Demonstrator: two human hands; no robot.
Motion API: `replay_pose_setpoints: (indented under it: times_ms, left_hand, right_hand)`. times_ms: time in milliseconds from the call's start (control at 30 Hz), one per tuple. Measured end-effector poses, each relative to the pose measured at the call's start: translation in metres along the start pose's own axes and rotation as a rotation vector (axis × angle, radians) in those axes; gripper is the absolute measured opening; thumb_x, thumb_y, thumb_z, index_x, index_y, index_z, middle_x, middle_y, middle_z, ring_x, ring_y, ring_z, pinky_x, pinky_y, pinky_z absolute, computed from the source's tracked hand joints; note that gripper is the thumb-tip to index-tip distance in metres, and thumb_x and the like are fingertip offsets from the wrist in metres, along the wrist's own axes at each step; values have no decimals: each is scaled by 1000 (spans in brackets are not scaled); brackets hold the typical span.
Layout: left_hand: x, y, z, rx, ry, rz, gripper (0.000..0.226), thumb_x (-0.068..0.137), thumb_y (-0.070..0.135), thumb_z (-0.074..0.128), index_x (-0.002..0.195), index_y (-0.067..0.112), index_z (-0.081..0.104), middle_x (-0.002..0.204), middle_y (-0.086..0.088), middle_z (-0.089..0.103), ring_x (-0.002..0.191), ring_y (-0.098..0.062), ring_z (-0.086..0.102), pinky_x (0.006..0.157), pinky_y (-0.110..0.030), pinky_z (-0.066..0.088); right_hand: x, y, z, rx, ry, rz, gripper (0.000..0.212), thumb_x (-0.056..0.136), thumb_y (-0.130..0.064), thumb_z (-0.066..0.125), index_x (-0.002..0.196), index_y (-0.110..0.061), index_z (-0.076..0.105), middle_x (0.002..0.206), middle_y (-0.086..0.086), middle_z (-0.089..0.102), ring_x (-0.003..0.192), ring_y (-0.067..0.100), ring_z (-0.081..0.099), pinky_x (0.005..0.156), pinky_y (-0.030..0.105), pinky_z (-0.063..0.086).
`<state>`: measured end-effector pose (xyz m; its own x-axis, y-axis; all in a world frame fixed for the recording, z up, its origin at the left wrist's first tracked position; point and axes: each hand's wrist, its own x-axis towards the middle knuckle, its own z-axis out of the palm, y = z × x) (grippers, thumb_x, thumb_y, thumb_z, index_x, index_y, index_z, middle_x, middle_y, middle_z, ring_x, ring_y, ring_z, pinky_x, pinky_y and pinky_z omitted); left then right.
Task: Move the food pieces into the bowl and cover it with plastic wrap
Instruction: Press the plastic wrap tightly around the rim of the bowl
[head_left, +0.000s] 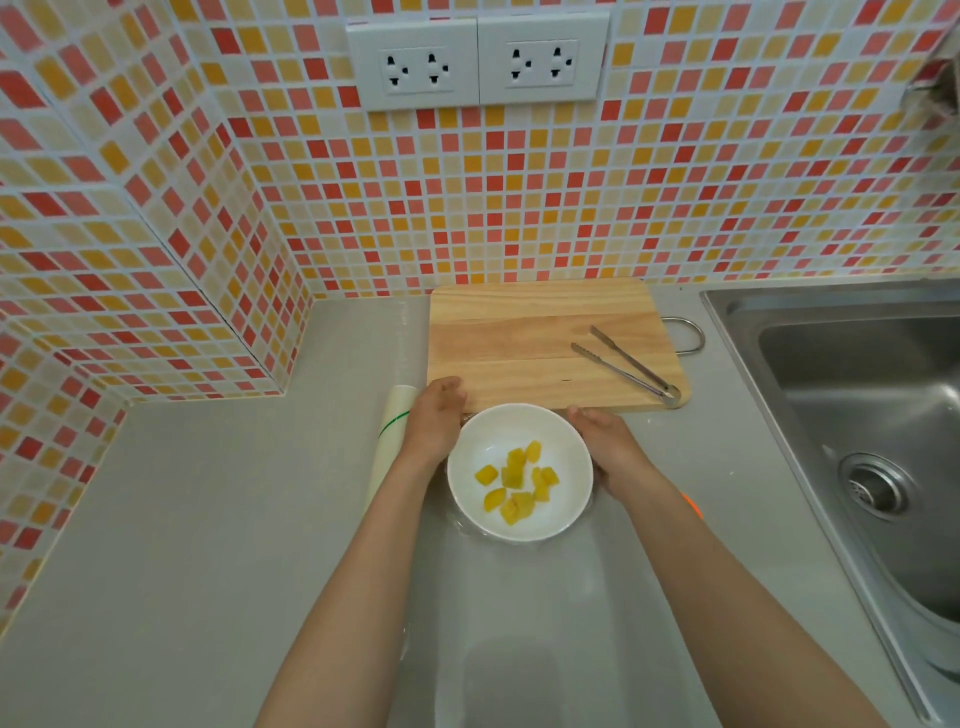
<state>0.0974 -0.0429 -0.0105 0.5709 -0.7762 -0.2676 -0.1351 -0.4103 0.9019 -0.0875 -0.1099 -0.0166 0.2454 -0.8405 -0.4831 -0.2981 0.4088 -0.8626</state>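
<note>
Head view: left hand (434, 423) fingers (451, 388) are curled at the far-left rim of the white bowl (470, 441); right hand (605, 439) fingers are pressed along its right rim. Whether film is pinched cannot be told. Yellow food pieces (517, 480) are held in the bowl, on the grey surface (208, 519) just in front of the wooden cutting board (519, 343). Clear plastic wrap (467, 525) is seen bunched at the bowl's near edge. The wrap roll (392, 436) lies left, long axis running near-to-far. Metal tongs (626, 364) are laid diagonally on the board, tips pointing far-left. No readable writing.

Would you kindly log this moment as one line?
yellow food pieces in white round bowl | left hand, right hand at bowl sides | metal tongs on wooden board
</note>
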Motion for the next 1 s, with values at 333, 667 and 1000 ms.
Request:
replay_pose_setpoints:
  times_ms: [333, 667, 1000]
  left_hand:
    - [2, -4, 2, -326, -262, -170, 74, 77, -12, 63, 141, 6, 31, 125, -37, 52, 105, -32, 57, 90, -39, 44]
    - [-1, -14, 4, 138, -139, 22, 78, 76, 5, 65, 145, 21, 31, 64, 2, 52, 59, -8, 51, 57, -7, 42]
    - [-14, -14, 6, 120, 65, 266, 41, 92, 13, 51, 133, 11, 49, 70, -5, 58, 70, -28, 59, 76, -36, 49]
  right_hand:
    - [-2, 13, -2, -14, 4, -351, 13, 82, 0, 65, 85, -7, 54, 71, 5, 53, 64, 14, 49, 56, 14, 43]
    - [7, 18, -10, -489, 298, -678, 30, 75, -30, 74, 62, -15, 52, 62, -11, 43, 64, 10, 43, 55, 26, 32]
    - [8, 10, -14, -119, 0, -438, 29, 73, -15, 77, 52, -11, 58, 51, 1, 51, 50, 6, 42, 50, 21, 35]
